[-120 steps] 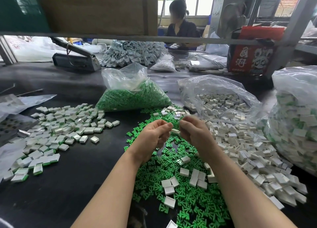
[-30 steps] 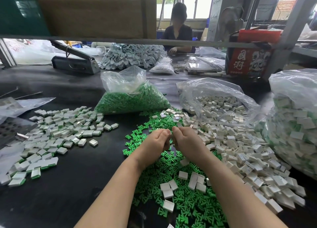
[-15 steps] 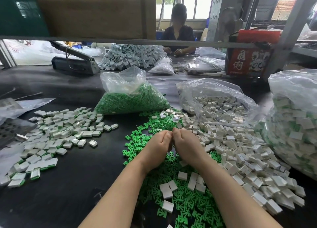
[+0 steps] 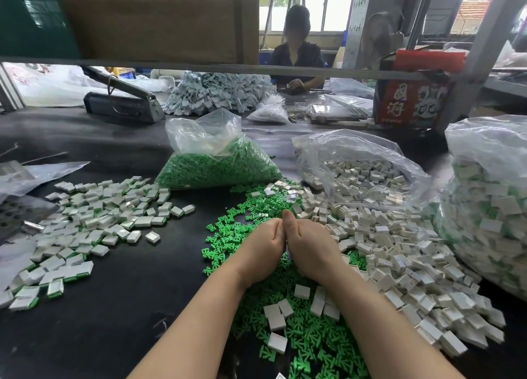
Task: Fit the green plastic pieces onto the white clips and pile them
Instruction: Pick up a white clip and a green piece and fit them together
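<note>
My left hand [image 4: 263, 247] and my right hand [image 4: 309, 244] are pressed together, fingers curled and thumbs side by side, low over the loose green plastic pieces [image 4: 313, 344]. A sliver of a white clip [image 4: 287, 252] shows between the palms; the rest of what they grip is hidden. A heap of bare white clips [image 4: 399, 253] spreads to the right of my hands. Fitted white-and-green clips [image 4: 94, 219] lie piled on the left of the black table.
Behind the hands stand a clear bag of green pieces [image 4: 216, 167] and a bag of white clips [image 4: 362, 173]. A big bag of fitted clips [image 4: 490, 207] fills the right edge. A person [image 4: 296, 51] works across the table, near a red box [image 4: 413, 99].
Both hands have dropped lower and closed tightly against each other. The white clip that showed between the fingertips four seconds ago is now almost covered.
</note>
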`<state>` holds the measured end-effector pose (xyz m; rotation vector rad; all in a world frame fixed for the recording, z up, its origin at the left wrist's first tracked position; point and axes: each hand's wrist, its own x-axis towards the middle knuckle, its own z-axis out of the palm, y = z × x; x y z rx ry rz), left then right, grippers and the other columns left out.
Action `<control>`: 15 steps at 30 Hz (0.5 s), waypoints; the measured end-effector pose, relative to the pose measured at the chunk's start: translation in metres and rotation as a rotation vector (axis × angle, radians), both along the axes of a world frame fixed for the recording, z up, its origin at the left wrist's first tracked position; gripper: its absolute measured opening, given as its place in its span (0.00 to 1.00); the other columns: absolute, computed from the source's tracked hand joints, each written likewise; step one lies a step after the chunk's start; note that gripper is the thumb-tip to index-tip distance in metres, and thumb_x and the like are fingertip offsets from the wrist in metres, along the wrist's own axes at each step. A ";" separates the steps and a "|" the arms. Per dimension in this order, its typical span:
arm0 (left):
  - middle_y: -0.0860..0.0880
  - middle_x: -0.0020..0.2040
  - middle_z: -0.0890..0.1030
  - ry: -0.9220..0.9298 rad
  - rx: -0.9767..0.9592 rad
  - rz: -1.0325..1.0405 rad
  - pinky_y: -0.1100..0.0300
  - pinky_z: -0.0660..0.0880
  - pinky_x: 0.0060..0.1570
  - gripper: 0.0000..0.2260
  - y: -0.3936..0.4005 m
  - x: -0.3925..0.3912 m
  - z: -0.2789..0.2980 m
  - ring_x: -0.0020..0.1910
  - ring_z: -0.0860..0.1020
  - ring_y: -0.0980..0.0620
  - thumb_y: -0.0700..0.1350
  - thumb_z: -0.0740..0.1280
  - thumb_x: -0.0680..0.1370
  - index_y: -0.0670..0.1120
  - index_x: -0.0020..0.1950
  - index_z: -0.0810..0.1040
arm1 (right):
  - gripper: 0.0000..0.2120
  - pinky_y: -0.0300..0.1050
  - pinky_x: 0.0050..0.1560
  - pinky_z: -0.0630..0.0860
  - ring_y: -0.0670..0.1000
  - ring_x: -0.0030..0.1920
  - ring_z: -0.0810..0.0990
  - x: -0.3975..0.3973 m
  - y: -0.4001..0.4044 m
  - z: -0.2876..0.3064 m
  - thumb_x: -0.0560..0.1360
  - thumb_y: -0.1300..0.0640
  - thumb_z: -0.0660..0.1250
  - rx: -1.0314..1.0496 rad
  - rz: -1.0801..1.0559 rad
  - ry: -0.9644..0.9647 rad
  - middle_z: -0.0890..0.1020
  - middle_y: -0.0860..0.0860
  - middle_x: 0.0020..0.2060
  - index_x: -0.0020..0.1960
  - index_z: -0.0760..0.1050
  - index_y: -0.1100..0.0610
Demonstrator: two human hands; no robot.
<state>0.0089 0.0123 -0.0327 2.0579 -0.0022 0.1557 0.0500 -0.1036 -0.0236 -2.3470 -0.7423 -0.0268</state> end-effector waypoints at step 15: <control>0.34 0.48 0.78 -0.040 -0.213 -0.030 0.40 0.73 0.57 0.21 0.002 -0.004 0.000 0.48 0.76 0.36 0.54 0.54 0.80 0.37 0.53 0.74 | 0.23 0.46 0.36 0.65 0.48 0.31 0.70 0.002 -0.004 0.005 0.84 0.51 0.49 0.149 0.057 0.068 0.73 0.48 0.29 0.33 0.68 0.52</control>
